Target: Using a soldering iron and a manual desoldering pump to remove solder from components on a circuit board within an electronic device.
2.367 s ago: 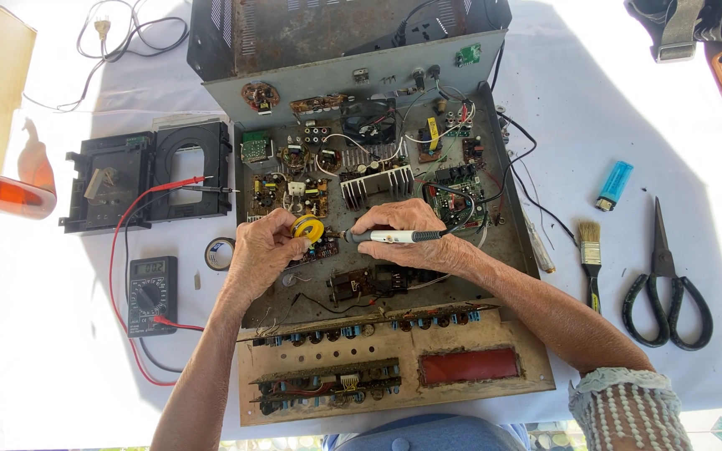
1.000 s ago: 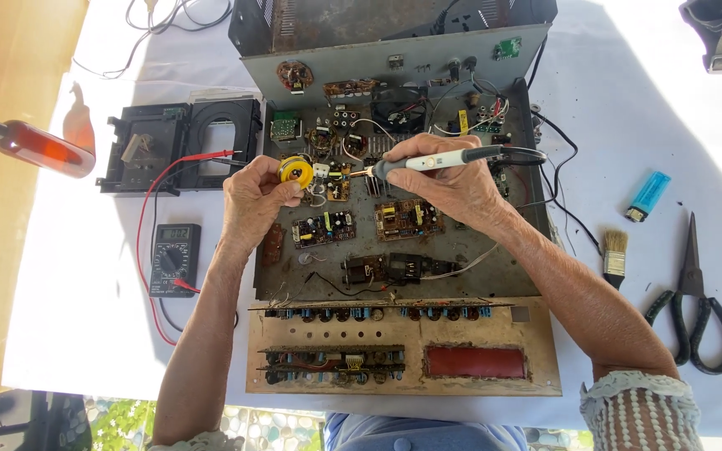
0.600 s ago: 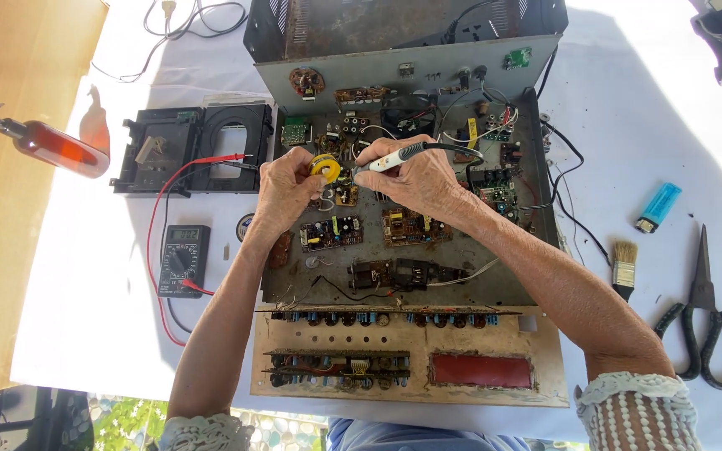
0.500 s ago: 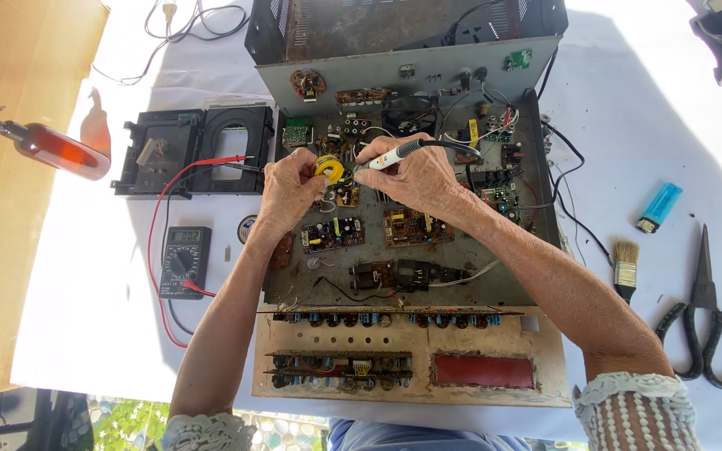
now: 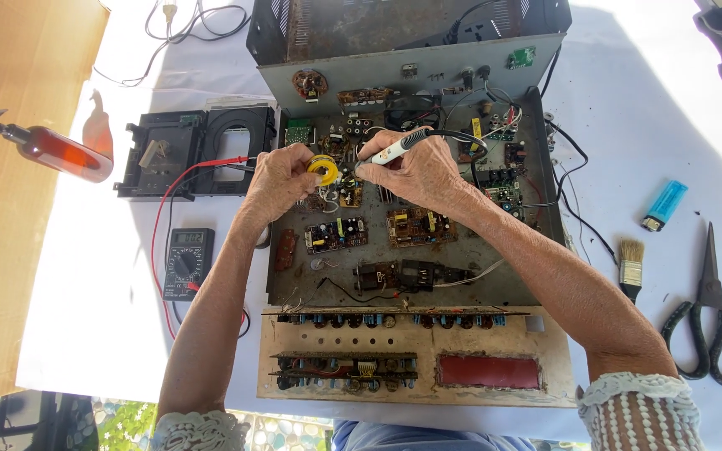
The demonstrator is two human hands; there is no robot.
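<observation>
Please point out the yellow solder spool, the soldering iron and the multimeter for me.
yellow solder spool (image 5: 324, 169), head view, on its yellow face beside the left hand's fingers.
soldering iron (image 5: 390, 150), head view, on its white handle in the right hand.
multimeter (image 5: 187, 264), head view, on its dial.

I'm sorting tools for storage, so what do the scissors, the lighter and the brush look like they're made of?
Scissors: dark, dull metal blades, and black loop handles, probably coated.
Lighter: see-through blue plastic, with a metal-looking cap at its lower end.
Brush: pale bristles in a shiny metal band; handle looks dark, material unclear.
</observation>
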